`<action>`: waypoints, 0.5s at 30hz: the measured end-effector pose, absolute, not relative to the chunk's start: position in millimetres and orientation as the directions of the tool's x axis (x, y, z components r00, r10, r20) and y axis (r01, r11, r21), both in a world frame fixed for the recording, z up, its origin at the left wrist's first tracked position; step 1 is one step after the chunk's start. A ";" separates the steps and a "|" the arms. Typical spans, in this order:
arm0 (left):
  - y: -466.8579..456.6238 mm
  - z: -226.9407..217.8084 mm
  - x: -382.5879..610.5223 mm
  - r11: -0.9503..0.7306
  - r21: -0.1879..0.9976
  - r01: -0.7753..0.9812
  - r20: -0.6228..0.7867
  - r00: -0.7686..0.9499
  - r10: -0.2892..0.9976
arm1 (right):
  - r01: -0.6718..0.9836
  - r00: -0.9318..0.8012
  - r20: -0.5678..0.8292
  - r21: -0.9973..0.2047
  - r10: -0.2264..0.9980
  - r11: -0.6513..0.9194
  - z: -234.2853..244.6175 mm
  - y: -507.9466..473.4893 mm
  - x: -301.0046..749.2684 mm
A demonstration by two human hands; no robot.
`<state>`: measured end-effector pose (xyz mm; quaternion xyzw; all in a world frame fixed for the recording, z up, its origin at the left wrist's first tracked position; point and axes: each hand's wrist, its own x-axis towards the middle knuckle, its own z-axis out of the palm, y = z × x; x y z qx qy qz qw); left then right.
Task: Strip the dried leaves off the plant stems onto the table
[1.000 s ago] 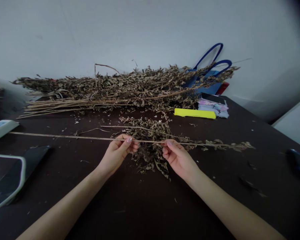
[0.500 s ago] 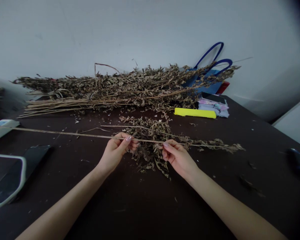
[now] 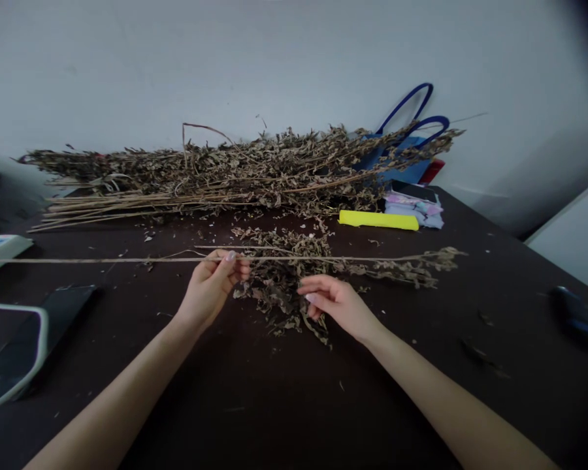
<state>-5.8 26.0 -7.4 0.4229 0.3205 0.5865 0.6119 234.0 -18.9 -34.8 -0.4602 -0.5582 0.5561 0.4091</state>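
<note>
My left hand pinches a long, thin dried plant stem between thumb and fingers. The stem runs nearly level across the table, its right end carrying shrivelled leaves. My right hand is off the stem, just below it, with its fingers a little apart and nothing visible in them. Beneath and between both hands lies a heap of crumpled dried leaves. Another thin stem rests across the back of that heap.
A big bundle of dried leafy stalks lies along the wall. Right of it are a blue bag, a yellow object and a phone on folded cloth. A dark flat device and a white-rimmed object lie at left.
My right hand has let go of the stem and dropped slightly below it. My left hand, still pinching the stem, has shifted left and up a little, and the stem's leafy right end has risen.
</note>
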 end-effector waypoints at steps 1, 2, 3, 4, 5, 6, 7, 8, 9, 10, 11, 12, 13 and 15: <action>27.5 -6.9 -7.3 -0.046 0.884 -0.465 0.103 0.097 0.990 | 0.141 -0.265 -0.066 -0.990 0.962 -0.029 -32.0 -19.9 233.7; 28.8 -6.5 -8.6 -0.043 0.876 -0.480 0.097 0.088 0.991 | 0.226 -0.284 -0.067 -0.974 0.956 -0.001 -27.9 -21.3 233.3; 29.9 -6.0 -9.6 -0.038 0.870 -0.491 0.087 0.078 0.993 | 0.315 -0.300 -0.056 -0.948 0.952 0.044 -22.4 -23.2 233.1; 30.8 -5.7 -10.6 -0.033 0.865 -0.501 0.077 0.067 0.995 | 0.401 -0.318 -0.037 -0.911 0.947 0.099 -15.6 -25.6 233.5; 31.6 -5.5 -11.4 -0.027 0.859 -0.511 0.067 0.060 0.996 | 0.480 -0.337 -0.017 -0.863 0.941 0.156 -7.6 -28.6 235.1; 32.2 -5.3 -12.1 -0.021 0.854 -0.520 0.058 0.055 0.997 | 0.547 -0.355 -0.005 -0.812 0.935 0.204 1.4 -32.4 238.5; 32.7 -5.2 -12.7 -0.014 0.847 -0.531 0.049 0.052 0.997 | 0.601 -0.369 -0.002 -0.763 0.929 0.237 10.7 -36.9 244.4; 33.1 -5.0 -13.1 -0.007 0.842 -0.540 0.040 0.050 0.998 | 0.649 -0.362 -0.002 -0.718 0.932 0.251 19.6 -42.4 253.4; 33.4 -4.8 -13.5 -0.001 0.837 -0.548 0.033 0.049 0.998 | 0.697 -0.330 -0.006 -0.676 0.944 0.239 27.4 -48.9 265.9; 33.7 -4.5 -13.7 0.003 0.833 -0.553 0.028 0.046 0.999 | 0.745 -0.274 -0.006 -0.633 0.962 0.209 33.3 -56.6 282.1; 33.9 -4.3 -13.9 0.002 0.830 -0.557 0.025 0.042 0.999 | 0.800 -0.200 -0.013 -0.579 0.980 0.155 36.4 -65.4 301.7; 34.1 -4.1 -14.1 0.001 0.829 -0.559 0.024 0.037 0.999 | 0.856 -0.121 -0.013 -0.508 0.993 0.098 36.2 -75.4 324.1; 34.3 -4.1 -14.3 -0.002 0.828 -0.561 0.024 0.032 0.999 | 0.906 -0.047 0.004 -0.422 0.999 0.045 32.5 -86.6 348.4; 35.0 -4.9 -14.5 -0.001 0.828 -0.561 0.021 0.029 0.999 | 0.972 0.088 0.068 -0.224 0.994 -0.071 15.3 -111.3 398.1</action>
